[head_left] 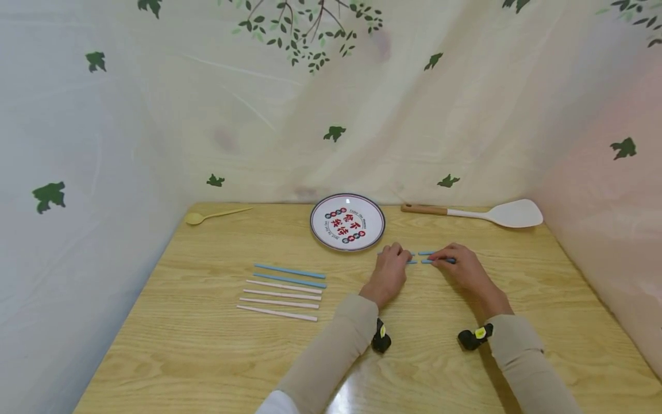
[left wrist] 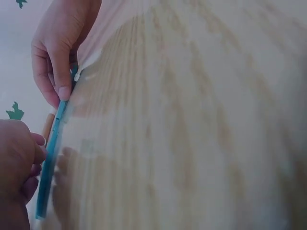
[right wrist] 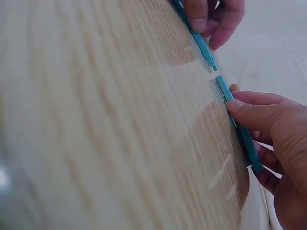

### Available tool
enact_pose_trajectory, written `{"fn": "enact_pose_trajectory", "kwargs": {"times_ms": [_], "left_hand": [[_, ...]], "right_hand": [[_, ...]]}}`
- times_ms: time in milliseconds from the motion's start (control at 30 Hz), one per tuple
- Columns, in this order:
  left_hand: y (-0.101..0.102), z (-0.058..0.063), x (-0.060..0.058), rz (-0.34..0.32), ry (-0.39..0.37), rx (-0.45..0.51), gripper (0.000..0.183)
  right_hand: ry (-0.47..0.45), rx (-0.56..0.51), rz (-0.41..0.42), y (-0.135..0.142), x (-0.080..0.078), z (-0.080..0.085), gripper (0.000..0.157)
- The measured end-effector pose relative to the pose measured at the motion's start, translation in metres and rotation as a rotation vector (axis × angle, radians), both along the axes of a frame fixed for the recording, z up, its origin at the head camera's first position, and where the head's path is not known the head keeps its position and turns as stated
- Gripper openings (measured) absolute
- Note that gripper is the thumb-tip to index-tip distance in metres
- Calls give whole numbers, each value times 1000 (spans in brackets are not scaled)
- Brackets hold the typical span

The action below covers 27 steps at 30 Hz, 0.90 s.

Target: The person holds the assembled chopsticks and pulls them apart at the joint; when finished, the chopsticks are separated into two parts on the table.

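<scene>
Blue thin plastic chopsticks (head_left: pixel 431 257) flat on the light wooden desk (head_left: pixel 217 345) just before the round printed plate (head_left: pixel 347 222), left hand (head_left: pixel 389 272) and right hand (head_left: pixel 461 265) pinching their ends, fingers (right wrist: pixel 249 112) clamped on them

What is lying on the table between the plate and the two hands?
Nothing: in the head view, only bare table separates the plate from the left hand and right hand, which hold blue chopsticks.

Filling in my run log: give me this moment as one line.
left hand: grips blue chopsticks | right hand: grips same pair | on table, below plate | six chopsticks lie left
</scene>
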<state>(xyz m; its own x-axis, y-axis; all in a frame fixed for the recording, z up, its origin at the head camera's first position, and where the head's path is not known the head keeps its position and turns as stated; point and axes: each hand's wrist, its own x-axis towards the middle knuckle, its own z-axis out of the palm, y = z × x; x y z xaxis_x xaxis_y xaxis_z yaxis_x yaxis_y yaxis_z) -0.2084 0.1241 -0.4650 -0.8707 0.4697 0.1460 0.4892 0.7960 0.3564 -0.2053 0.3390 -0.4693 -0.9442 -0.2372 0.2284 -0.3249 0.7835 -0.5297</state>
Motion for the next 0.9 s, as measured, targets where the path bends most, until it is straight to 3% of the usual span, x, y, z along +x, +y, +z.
{"fn": "enact_pose_trajectory", "kwargs": {"times_ms": [100, 233, 533, 700, 900], "left_hand": [[-1, 6, 2, -4, 47, 14, 23], [-8, 24, 4, -39, 138, 60, 18], [-56, 67, 10, -137, 267, 295, 15], [-95, 73, 8, -135, 299, 400, 11], [-159, 68, 5, -7, 213, 441, 10]], "right_hand": [[23, -3, 10, -1, -1, 0, 12], [87, -11, 25, -3, -2, 3, 12], [123, -31, 7, -28, 2, 26, 16], [97, -97, 51, -55, 6, 40, 20], [52, -144, 116, -90, 7, 44, 22]]}}
